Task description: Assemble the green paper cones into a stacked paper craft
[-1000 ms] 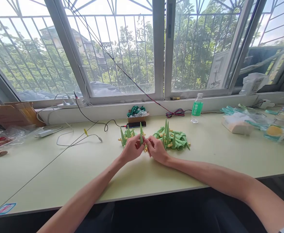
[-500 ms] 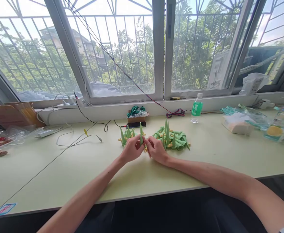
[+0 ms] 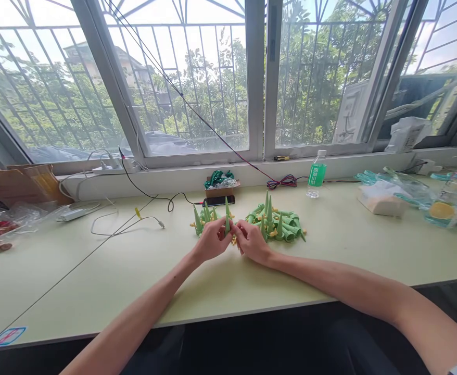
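My left hand [image 3: 213, 239] is closed around a pointed green cone [image 3: 227, 216], which stands upright between its fingers. Touching it from the right, my right hand [image 3: 253, 242] has thumb and fingertips pinched near the cone's lower side. Whatever lies in that pinch is too small to make out. Behind the right hand is a heap of green cones [image 3: 289, 224], some upright and others lying on their sides, with small yellow pieces among them. A smaller group of upright green cones [image 3: 198, 221] stands just behind the left hand.
Behind the cones lie a dark phone [image 3: 225, 200] and a small cardboard box [image 3: 218, 192] with green material. A water bottle [image 3: 316, 176] stands back right, beside a coiled cable [image 3: 282, 182]. White cables [image 3: 135, 225] cross the table [image 3: 96, 291] at left; a tissue pack [image 3: 380, 199] sits right.
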The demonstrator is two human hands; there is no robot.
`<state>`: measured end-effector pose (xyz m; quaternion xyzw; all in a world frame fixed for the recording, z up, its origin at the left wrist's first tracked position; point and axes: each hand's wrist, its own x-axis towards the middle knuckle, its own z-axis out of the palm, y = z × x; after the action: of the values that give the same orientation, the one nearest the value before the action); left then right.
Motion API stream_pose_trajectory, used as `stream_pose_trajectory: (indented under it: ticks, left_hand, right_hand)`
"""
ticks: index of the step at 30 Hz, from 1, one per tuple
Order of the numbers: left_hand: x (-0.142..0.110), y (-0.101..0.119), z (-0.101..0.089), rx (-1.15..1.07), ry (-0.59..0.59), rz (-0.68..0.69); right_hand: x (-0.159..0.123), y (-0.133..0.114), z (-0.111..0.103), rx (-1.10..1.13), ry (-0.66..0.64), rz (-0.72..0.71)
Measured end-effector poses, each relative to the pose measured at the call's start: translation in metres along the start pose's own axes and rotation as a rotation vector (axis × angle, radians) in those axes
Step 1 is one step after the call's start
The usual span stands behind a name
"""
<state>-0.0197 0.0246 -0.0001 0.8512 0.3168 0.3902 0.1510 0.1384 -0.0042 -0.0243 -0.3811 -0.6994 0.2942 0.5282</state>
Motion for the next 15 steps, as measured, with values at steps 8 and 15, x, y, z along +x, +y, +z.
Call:
stream_pose_trajectory:
  ticks: [8,15]
  left_hand:
    - [0.0001,-0.0001,-0.0002,0.018,-0.001,0.004]
    - [0.0,-0.0002,-0.0004,0.029,0.004,0.003]
  right_hand:
    - [0.0,0.0005,-0.0004,-0.005,-0.006,-0.005]
    - [0.0,-0.0011,-0.0007,-0.03,-0.009,-0.004]
